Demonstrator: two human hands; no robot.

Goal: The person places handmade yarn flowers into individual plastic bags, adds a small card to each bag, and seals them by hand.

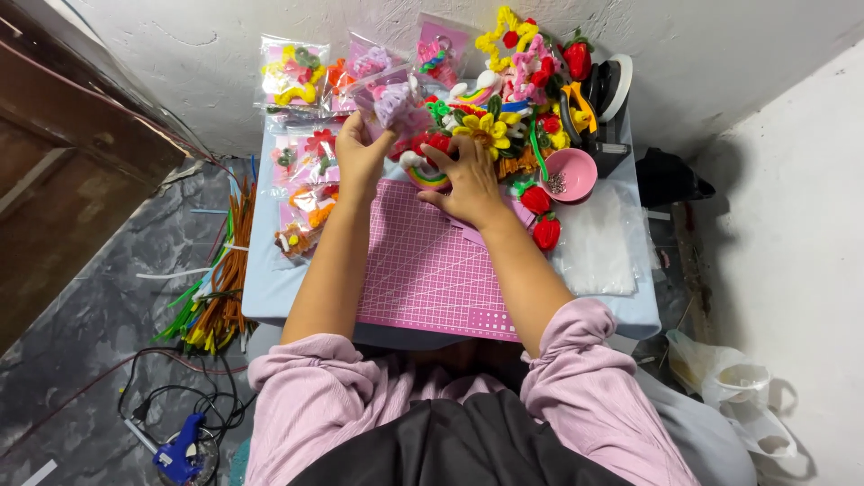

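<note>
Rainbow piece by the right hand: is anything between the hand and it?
Nothing visible. The right hand rests directly over the rainbow piece at the pink cutting mat edge; the left hand holds a clear packet.

Left hand point(360, 155) raised, fingers curled shut in a pinch at the fingertips | right hand point(466, 176) just beside it, palm down, fingers spread flat | both forearms bare, stretched forward, sleeves pushed to the elbows

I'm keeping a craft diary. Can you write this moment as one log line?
left hand: lifts clear packet with purple craft | right hand: rests on rainbow piece | under: pink cutting mat
</note>
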